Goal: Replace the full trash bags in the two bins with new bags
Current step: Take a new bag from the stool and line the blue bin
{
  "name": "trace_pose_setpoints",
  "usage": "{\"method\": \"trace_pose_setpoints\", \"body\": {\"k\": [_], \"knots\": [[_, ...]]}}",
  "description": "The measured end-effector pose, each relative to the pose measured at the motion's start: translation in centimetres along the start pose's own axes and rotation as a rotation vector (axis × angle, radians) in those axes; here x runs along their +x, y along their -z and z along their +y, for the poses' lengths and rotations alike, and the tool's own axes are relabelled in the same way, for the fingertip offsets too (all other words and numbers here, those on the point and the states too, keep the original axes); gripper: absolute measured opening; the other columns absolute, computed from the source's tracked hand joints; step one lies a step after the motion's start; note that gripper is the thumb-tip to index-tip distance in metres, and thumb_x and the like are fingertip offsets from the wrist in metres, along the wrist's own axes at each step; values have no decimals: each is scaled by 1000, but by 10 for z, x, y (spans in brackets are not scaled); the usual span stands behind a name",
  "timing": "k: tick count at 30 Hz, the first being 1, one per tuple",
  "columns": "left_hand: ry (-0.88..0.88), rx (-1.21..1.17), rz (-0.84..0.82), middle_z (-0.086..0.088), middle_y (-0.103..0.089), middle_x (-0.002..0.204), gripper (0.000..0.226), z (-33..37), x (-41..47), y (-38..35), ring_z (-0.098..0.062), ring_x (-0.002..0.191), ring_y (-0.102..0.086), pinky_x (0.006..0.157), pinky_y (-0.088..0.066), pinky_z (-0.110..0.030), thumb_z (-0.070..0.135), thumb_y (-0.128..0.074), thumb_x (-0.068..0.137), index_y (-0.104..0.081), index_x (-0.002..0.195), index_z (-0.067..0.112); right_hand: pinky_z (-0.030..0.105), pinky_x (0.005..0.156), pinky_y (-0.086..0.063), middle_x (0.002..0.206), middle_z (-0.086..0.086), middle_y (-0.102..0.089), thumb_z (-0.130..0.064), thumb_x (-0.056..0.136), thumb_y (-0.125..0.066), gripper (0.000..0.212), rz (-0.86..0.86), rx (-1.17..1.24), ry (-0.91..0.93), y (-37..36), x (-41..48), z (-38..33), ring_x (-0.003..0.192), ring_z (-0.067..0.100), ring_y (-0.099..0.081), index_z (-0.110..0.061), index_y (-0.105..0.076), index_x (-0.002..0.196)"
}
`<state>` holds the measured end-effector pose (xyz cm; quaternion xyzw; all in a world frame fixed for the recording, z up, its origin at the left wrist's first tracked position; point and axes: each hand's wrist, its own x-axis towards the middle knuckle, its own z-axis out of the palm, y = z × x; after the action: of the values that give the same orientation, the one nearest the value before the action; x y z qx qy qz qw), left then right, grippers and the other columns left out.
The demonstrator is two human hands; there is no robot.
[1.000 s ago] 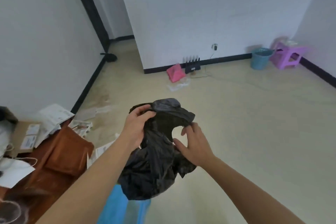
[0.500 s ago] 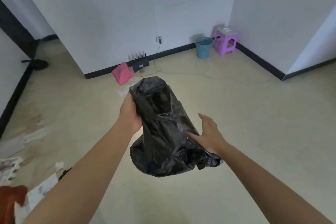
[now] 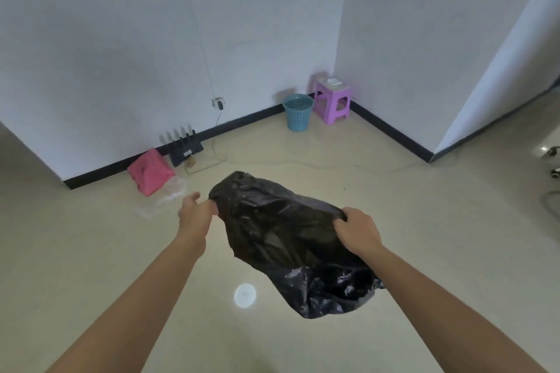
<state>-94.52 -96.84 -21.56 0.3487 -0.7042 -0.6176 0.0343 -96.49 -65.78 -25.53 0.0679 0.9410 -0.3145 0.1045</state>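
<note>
Pink object (image 3: 150, 172) on the floor by the wall, well left of the blue bin (image 3: 298, 112); not task-related. Your left hand (image 3: 195, 212) is left of the blue bin and much nearer you, fingers curled and pinching the left edge of the black bag (image 3: 288, 239). The bag hangs in the air between your hands, well short of the blue bin and not touching it. It is crumpled, stretched sideways, with the lower end sagging toward you.

The blue bin stands on the floor against the wall. Its mesh side shows and no liner is visible over the rim, so it looks unbagged, though the inside is too small to read. A purple stool (image 3: 331, 101) sits just right of the bin. Your right hand (image 3: 357, 228), right of the bin and close to you, is clamped on the bag's right edge.

Progress, as a judgement: you are mid-step, spreading a new bag, and fitting it into the blue bin is not yet done. The second bin and any full bags are out of view, so that part cannot be told.
</note>
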Motion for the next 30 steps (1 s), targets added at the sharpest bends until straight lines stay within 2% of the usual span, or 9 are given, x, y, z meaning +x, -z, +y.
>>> {"method": "trace_pose_setpoints", "body": {"k": [4, 8, 11, 13, 16, 19, 21, 26, 30], "knots": [[-532, 446, 133, -8, -35, 151, 53, 62, 60, -40, -30, 141, -28, 115, -14, -59, 31, -60, 89, -44, 139, 26, 31, 64, -40, 87, 3, -63, -32, 95, -48, 15, 58, -9, 46, 22, 74, -37, 80, 25, -59, -23, -58, 87], [-920, 866, -124, 0, -6, 163, 97, 84, 102, -111, -24, 151, 4, 115, 7, -54, 91, -40, 69, -27, 149, 37, 31, 66, -44, 85, -1, -64, -32, 95, -50, 16, 62, 106, 78, 29, 136, -65, 80, 21, -60, -26, -60, 84], [-1096, 1323, -188, -9, -1, 164, 100, 90, 146, -169, -32, 150, 8, 114, 8, -59, 87, -46, 71, -20, 151, 34, 28, 62, -42, 83, -3, -64, -27, 92, -51, 12, 77, 163, 128, 32, 190, -75, 79, 19, -59, -28, -61, 85], [-1154, 1538, -207, -8, -21, 161, 73, 97, 184, -203, -32, 150, -8, 115, 1, -60, 62, -54, 86, -30, 148, 31, 29, 65, -44, 90, -3, -67, -28, 88, -53, 12, 87, 107, 186, 35, 232, -73, 83, 20, -61, -28, -63, 96], [-1047, 1414, -271, 3, -60, 129, 33, 119, 246, -253, -19, 118, -55, 108, -33, -40, 33, -52, 96, -51, 129, 29, 31, 75, -47, 106, -7, -65, -45, 81, -63, 40, 38, -127, 282, 45, 309, -56, 95, 19, -62, -35, -56, 119], [-879, 1205, -299, 1, -63, 107, 21, 164, 303, -299, -15, 88, -60, 82, -47, -25, 19, -51, 96, -55, 117, 25, 35, 82, -48, 125, -3, -55, -44, 82, -69, 65, -82, -406, 185, 63, 395, -34, 107, 23, -61, -32, -41, 139], [-802, 1139, -287, -1, -63, 103, 24, 201, 337, -323, -18, 90, -60, 80, -47, -26, 13, -51, 94, -57, 115, 21, 35, 83, -49, 130, 2, -53, -32, 86, -65, 60, -140, -506, 102, 82, 451, -27, 111, 26, -59, -26, -41, 141], [-758, 1057, -191, -3, -63, 105, 39, 274, 412, -368, -16, 86, -56, 75, -43, -26, 9, -53, 90, -49, 127, 19, 33, 76, -48, 117, 8, -62, -34, 91, -55, 35, -159, -444, -12, 133, 583, -52, 102, 29, -60, -16, -57, 120], [-706, 1214, -151, 3, -61, 96, 22, 301, 479, -392, -12, 82, -56, 72, -46, -26, 22, -54, 93, -54, 115, 22, 30, 65, -39, 100, 4, -63, -36, 95, -48, 29, -129, -483, -5, 146, 668, -82, 84, 24, -57, -16, -60, 112]]}}
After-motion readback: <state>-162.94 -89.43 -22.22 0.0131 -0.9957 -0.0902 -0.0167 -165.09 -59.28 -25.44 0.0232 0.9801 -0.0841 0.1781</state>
